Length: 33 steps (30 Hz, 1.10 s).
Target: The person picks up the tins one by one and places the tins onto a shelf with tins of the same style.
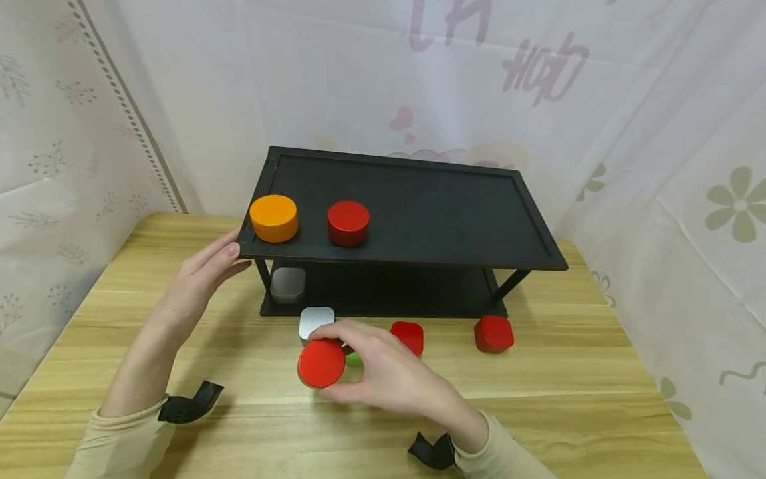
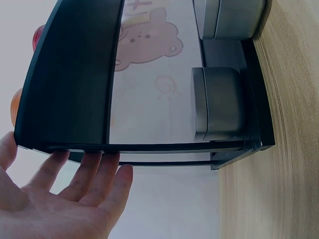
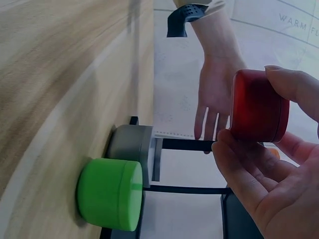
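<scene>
Right hand (image 1: 391, 374) aloft around red tin (image 1: 321, 363)

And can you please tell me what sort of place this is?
Probably a small indoor work corner, perhaps arranged for filming: a wooden table, printed cloth hanging behind and beside it, and a black two-level shelf standing on it.

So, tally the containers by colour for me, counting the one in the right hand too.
Red containers: 4
Silver-grey containers: 2
Orange container: 1
Green container: 1
Total: 8
</scene>
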Tool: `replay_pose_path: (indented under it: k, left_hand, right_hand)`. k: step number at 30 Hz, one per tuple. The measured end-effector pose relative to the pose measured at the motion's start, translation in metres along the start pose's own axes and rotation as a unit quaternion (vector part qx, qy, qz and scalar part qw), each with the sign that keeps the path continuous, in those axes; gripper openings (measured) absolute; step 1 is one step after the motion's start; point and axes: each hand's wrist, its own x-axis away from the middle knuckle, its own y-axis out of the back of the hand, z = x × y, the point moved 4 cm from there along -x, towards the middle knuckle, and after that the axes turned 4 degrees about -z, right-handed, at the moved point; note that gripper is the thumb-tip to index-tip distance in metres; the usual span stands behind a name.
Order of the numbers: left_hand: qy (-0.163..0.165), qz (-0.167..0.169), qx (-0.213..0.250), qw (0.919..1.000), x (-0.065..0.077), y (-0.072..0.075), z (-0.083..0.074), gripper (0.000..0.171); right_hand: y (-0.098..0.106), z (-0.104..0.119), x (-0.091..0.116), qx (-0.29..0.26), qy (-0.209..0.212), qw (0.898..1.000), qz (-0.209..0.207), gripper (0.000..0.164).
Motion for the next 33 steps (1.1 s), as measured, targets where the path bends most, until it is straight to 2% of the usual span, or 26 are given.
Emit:
replay_pose_path:
  k: [14,26,33]
  left_hand:
    - [0.001,-0.003,0.002,1.0000,0.001,0.000,-0.001,0.045]
    - [0.004,-0.002,-0.004,1.0000,0.001,0.000,0.000,0.045]
    - [-0.002,0.001,0.009,1.0000,0.000,0.000,0.001,0.045]
  right_hand:
    - [0.021,0.010,-0.005,0.004,0.045,0.998,-0.039,0.058]
    - [0.044,0.011,-0.004,-0.016,0.032,0.996,-0.077,0.057]
    - [0.060,0.011,-0.003,-0.023,0.029,0.994,-0.098,0.057]
